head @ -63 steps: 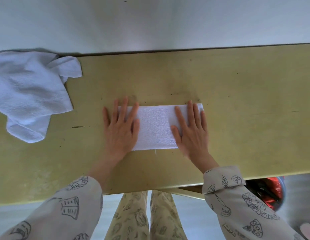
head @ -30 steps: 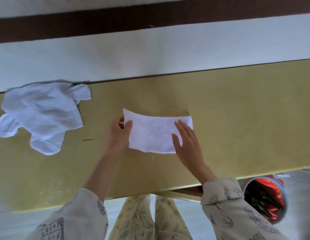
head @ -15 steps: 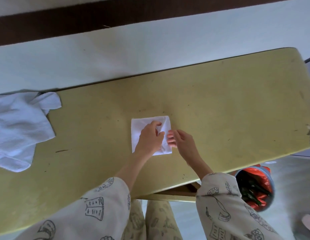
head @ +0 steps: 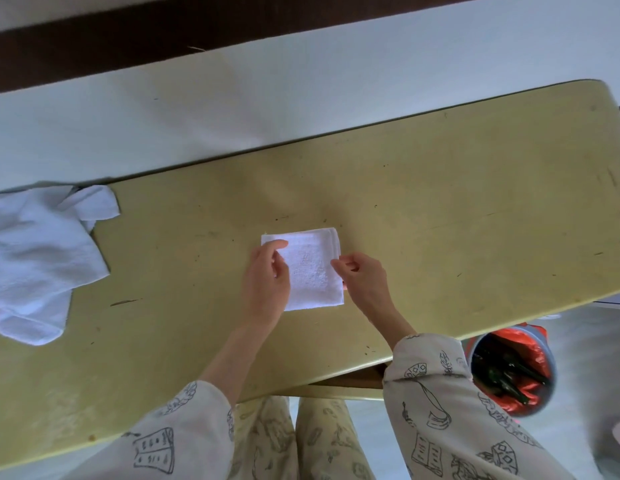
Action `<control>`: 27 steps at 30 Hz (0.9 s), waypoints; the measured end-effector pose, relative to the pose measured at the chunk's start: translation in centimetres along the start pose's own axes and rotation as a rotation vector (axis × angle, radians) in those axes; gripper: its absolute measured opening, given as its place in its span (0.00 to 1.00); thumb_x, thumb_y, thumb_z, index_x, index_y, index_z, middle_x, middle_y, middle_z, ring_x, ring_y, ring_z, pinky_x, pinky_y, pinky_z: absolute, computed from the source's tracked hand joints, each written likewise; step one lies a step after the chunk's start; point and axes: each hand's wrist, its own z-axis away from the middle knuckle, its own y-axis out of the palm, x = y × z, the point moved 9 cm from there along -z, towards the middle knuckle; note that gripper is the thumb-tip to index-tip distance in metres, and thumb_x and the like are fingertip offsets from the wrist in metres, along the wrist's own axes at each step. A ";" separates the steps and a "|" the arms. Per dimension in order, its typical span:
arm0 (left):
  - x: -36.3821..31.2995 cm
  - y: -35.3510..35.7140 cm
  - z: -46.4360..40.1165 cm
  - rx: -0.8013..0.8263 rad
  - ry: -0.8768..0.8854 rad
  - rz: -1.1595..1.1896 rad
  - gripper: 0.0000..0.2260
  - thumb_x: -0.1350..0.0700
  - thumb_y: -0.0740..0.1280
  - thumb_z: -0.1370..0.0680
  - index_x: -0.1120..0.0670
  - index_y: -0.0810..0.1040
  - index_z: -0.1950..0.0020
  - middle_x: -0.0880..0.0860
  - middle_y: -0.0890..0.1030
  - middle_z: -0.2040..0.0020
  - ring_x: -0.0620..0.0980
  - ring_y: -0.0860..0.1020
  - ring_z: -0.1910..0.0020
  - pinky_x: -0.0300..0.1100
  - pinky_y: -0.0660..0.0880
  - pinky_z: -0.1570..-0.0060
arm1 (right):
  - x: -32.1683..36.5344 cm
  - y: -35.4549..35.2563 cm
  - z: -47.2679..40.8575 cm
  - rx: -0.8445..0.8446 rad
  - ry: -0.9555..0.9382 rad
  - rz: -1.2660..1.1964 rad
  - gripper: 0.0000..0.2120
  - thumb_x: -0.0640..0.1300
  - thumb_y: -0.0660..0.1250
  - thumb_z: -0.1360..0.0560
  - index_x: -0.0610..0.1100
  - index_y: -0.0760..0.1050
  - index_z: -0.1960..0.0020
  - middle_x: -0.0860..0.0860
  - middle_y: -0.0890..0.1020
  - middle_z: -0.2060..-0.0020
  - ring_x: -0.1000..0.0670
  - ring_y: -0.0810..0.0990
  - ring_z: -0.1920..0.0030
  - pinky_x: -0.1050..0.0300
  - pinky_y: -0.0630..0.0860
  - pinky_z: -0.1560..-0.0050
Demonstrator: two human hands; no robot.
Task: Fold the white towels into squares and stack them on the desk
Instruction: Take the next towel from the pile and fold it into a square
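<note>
Folded towel point(head: 313, 268) between loosely curled, empty hands; crumpled towels point(head: 38, 258) far left on desk point(head: 440, 220).

folded towel point(head: 312, 268): plain white, with a fine nubby weave
loose towel point(head: 38, 258): white with a bluish cast, far left
desk point(head: 440, 216): dull mustard yellow, flecked with small dark scuffs and scratches
sleeves point(head: 440, 410): pale cream, printed with black line drawings of books, leaves and other small figures
trousers point(head: 301, 441): cream, with an olive-grey leafy print
bin point(head: 509, 372): grey rim, lined in bright red-orange, dark contents, near right
wall point(head: 232, 98): white, with a dark brown band at the far edge
</note>
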 end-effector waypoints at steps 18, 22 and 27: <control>2.1 1.1 1.5 0.258 0.151 -0.393 0.22 0.53 0.62 0.21 0.51 0.63 0.28 0.53 0.69 0.45 0.52 0.68 0.46 0.43 0.72 0.53 | -0.2 -0.5 0.0 -0.119 0.007 0.069 0.02 0.39 0.64 0.26 0.42 0.72 0.54 0.48 0.79 0.58 0.47 0.78 0.58 0.54 0.77 0.56; 2.1 0.7 3.0 0.182 0.308 -0.484 0.16 0.46 0.58 0.25 0.51 0.74 0.42 0.53 0.75 0.50 0.54 0.74 0.52 0.47 0.72 0.52 | -1.4 -0.8 0.6 -0.102 0.058 -0.009 0.02 0.40 0.65 0.26 0.43 0.74 0.54 0.48 0.81 0.59 0.45 0.82 0.56 0.48 0.80 0.51; 0.9 2.7 3.5 0.247 0.279 -0.319 0.07 0.55 0.62 0.24 0.54 0.79 0.51 0.52 0.76 0.53 0.53 0.74 0.53 0.46 0.73 0.52 | -2.0 -0.5 1.0 -0.059 0.115 -0.042 0.06 0.38 0.65 0.26 0.37 0.79 0.52 0.47 0.82 0.63 0.48 0.81 0.63 0.52 0.81 0.55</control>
